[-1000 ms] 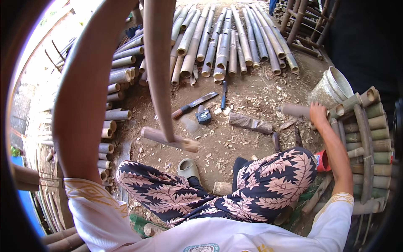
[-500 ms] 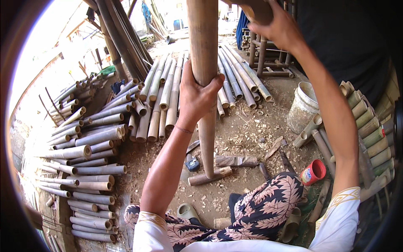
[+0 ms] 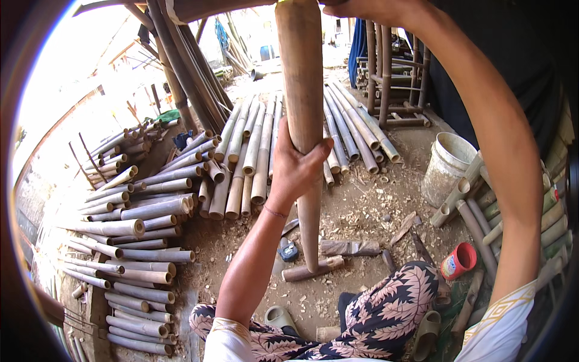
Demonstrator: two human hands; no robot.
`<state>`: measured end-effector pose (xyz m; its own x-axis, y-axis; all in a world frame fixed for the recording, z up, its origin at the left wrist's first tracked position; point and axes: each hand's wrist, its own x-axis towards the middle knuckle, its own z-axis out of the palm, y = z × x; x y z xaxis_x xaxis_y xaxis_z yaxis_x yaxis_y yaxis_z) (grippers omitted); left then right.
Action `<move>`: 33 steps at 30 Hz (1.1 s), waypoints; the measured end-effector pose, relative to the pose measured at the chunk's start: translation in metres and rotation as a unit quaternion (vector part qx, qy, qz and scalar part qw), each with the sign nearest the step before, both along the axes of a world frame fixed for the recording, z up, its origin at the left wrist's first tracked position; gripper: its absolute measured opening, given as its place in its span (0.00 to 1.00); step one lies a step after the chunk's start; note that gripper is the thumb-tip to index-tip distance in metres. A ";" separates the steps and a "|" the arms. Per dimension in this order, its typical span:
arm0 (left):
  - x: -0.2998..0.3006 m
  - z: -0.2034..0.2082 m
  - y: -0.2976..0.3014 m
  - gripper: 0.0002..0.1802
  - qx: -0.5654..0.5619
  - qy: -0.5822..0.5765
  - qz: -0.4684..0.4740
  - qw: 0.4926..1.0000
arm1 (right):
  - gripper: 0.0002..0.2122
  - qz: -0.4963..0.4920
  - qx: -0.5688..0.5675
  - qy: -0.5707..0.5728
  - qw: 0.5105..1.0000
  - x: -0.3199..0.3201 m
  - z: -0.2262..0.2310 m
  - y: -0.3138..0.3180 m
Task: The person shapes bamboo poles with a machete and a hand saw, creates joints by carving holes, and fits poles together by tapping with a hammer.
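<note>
My left hand (image 3: 301, 163) is wrapped around the middle of a thick bamboo pole (image 3: 301, 78) that stands upright before me. Its narrowed lower end comes down at a short bamboo piece (image 3: 313, 269) on the ground; whether they touch I cannot tell. Up at the top edge of the picture, my right hand (image 3: 377, 11) is closed at one end of a dark brown bar-like thing (image 3: 223, 8). This bar runs sideways across the pole's top end. The frame edge cuts off part of that hand and the bar, so its kind stays unclear.
Cut bamboo poles (image 3: 145, 256) are stacked at the left, with more poles (image 3: 259, 151) lying ahead. At the right are a dirty white bucket (image 3: 445, 172), a red can (image 3: 458, 261) and further bamboo. A dark blue tape measure (image 3: 289, 250) lies among wood chips.
My right hand has moved up and the brown bar has swung from beside the pole to lie across its top. The view has shifted slightly; my left hand keeps its hold.
</note>
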<state>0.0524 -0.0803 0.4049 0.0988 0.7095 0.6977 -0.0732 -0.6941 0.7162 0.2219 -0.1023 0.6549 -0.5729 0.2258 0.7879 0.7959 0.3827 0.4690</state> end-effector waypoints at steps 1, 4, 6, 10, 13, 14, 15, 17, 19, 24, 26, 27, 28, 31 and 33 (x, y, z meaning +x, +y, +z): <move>0.002 0.001 -0.005 0.26 -0.007 0.012 0.004 1.000 | 0.23 -0.012 -0.006 -0.008 1.000 -0.001 0.001 -0.008; 0.006 0.005 -0.017 0.26 0.004 0.007 0.014 1.000 | 0.23 0.013 0.023 -0.028 0.999 -0.001 0.004 -0.018; 0.008 0.007 -0.021 0.26 -0.010 0.006 -0.003 1.000 | 0.24 -0.002 0.000 -0.035 0.999 0.003 0.005 -0.028; 0.007 0.007 -0.027 0.26 -0.009 0.004 -0.006 1.000 | 0.28 0.016 0.021 -0.036 0.999 0.008 -0.004 -0.039; 0.008 0.005 -0.027 0.28 0.005 0.019 -0.006 1.000 | 0.29 -0.008 0.066 -0.049 0.997 0.016 -0.004 -0.039; 0.008 0.006 -0.026 0.28 0.010 0.026 -0.005 1.000 | 0.29 -0.009 0.072 -0.057 0.996 0.016 -0.003 -0.039; 0.007 0.008 -0.027 0.31 -0.005 0.018 -0.036 0.999 | 0.29 -0.002 0.086 -0.067 0.994 0.016 -0.002 -0.038; -0.003 0.015 -0.029 0.37 -0.036 0.006 -0.090 0.995 | 0.29 0.020 0.113 -0.080 0.990 0.016 -0.003 -0.029; -0.024 0.029 -0.010 0.55 0.011 -0.050 -0.113 0.992 | 0.28 0.036 0.100 -0.091 0.990 0.014 0.001 -0.023; -0.061 0.171 -0.021 0.39 0.097 -0.302 -0.221 0.922 | 0.27 0.028 0.084 -0.121 0.989 0.016 0.010 -0.038; -0.082 0.203 -0.011 0.21 0.080 -0.250 -0.176 0.949 | 0.26 0.045 0.032 -0.105 0.993 0.006 0.007 -0.038; -0.083 0.208 -0.006 0.19 0.079 -0.252 -0.148 0.953 | 0.28 0.015 -0.042 -0.109 0.993 0.003 0.011 -0.043; -0.082 0.208 -0.005 0.17 0.073 -0.251 -0.118 0.958 | 0.31 -0.014 -0.120 -0.110 0.987 -0.002 0.018 -0.052; -0.073 0.205 -0.001 0.15 0.023 -0.264 -0.092 0.960 | 0.43 -0.042 -0.281 0.040 0.958 -0.010 0.059 -0.056; -0.068 0.207 -0.004 0.15 0.035 -0.282 -0.126 0.950 | 0.55 -0.008 -0.293 0.134 0.947 -0.023 0.113 -0.071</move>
<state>-0.0158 -0.0847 0.6123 -0.1447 0.6629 0.7346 -0.6026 -0.6479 0.4659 0.1992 -0.1736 0.7681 -0.3635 0.6765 0.6405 0.8641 0.5017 -0.0395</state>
